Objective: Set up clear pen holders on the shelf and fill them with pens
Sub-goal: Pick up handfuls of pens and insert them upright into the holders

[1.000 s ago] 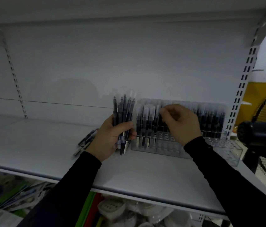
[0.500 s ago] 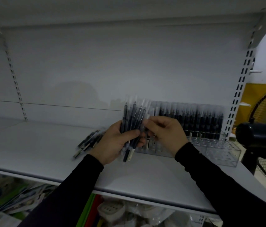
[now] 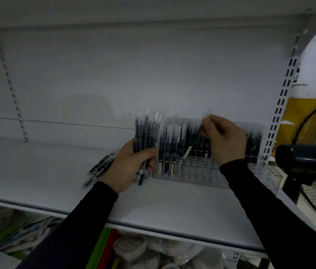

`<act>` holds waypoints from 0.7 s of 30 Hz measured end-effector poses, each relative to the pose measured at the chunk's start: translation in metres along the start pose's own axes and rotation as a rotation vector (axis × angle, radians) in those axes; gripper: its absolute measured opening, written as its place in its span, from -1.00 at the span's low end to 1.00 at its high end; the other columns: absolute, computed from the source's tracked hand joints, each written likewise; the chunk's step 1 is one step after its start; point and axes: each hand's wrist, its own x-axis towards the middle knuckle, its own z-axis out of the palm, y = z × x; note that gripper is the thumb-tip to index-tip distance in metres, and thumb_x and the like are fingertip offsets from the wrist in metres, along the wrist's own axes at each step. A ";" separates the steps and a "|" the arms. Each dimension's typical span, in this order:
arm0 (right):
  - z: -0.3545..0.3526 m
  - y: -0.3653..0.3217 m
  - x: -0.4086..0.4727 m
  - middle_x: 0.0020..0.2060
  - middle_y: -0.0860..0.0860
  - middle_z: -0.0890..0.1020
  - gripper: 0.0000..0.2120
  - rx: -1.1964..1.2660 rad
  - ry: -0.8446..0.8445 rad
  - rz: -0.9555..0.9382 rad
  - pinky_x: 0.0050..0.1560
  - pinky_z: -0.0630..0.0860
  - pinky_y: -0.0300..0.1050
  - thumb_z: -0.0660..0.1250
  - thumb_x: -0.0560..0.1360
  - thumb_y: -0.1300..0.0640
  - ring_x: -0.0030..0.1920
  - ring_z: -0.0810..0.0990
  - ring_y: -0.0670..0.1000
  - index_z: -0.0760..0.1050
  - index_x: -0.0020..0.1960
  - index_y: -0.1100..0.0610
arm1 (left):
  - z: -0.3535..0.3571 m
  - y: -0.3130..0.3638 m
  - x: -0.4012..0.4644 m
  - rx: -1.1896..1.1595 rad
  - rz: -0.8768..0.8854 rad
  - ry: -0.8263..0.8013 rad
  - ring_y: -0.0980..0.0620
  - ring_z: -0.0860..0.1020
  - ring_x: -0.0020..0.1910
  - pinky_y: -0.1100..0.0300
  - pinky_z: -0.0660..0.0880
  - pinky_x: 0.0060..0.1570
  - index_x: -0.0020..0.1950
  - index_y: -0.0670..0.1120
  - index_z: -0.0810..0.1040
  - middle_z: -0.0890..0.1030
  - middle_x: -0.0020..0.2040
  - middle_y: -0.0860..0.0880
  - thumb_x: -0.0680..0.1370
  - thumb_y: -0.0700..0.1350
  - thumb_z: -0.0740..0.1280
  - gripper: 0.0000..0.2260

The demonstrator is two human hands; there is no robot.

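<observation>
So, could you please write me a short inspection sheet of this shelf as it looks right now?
Surface: white shelf, with bare areas at left and front.
Job's things: clear pen holder at back right, its rear rows filled with dark pens, front slots unfilled. Bundle of pens upright in the left hand. Single pen tilted over the holder, pinched by the right hand.
Clutter: loose pens lying flat to the left of the left hand.
Hands: left grips the bundle; right's fingers pinch the pen's top.
Cables: nothing seen.
Surroundings: black fan at right; assorted goods on the shelf below, blurred.
</observation>
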 end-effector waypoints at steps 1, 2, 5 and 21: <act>0.002 0.001 0.000 -0.16 0.02 0.68 -0.83 -0.017 -0.021 -0.016 -0.03 0.59 -0.29 0.35 0.54 0.10 -0.17 0.66 -0.13 0.63 0.04 0.17 | 0.000 0.000 0.000 -0.014 -0.001 -0.005 -0.04 0.41 -0.44 0.16 0.37 -0.44 -0.08 -0.17 0.48 0.49 -0.37 -0.14 0.50 -0.26 0.38 -0.91; 0.005 0.001 0.000 -0.16 0.02 0.68 -0.79 -0.049 -0.044 -0.038 -0.06 0.55 -0.38 0.34 0.54 0.10 -0.19 0.64 -0.18 0.63 0.07 0.21 | 0.000 0.000 0.001 -0.018 -0.006 -0.006 -0.05 0.41 -0.43 0.15 0.35 -0.43 -0.09 -0.16 0.49 0.49 -0.34 -0.16 0.47 -0.22 0.38 -0.90; 0.008 0.001 -0.001 -0.16 0.00 0.67 -0.75 -0.169 -0.102 -0.096 -0.10 0.48 -0.50 0.33 0.55 0.07 -0.22 0.62 -0.21 0.62 0.12 0.20 | -0.001 -0.002 0.002 -0.035 -0.017 0.004 -0.06 0.40 -0.41 0.11 0.32 -0.40 -0.08 -0.14 0.52 0.49 -0.30 -0.20 0.43 -0.18 0.40 -0.89; 0.012 0.007 -0.011 -0.25 -0.14 0.57 -0.85 -0.416 -0.337 -0.032 -0.20 0.40 -0.56 0.37 0.52 0.04 -0.25 0.53 -0.24 0.56 0.02 0.10 | 0.002 0.003 -0.004 -0.048 -0.017 -0.002 0.01 0.49 -0.41 0.18 0.43 -0.47 -0.04 -0.21 0.52 0.56 -0.32 -0.11 0.55 -0.35 0.30 -0.94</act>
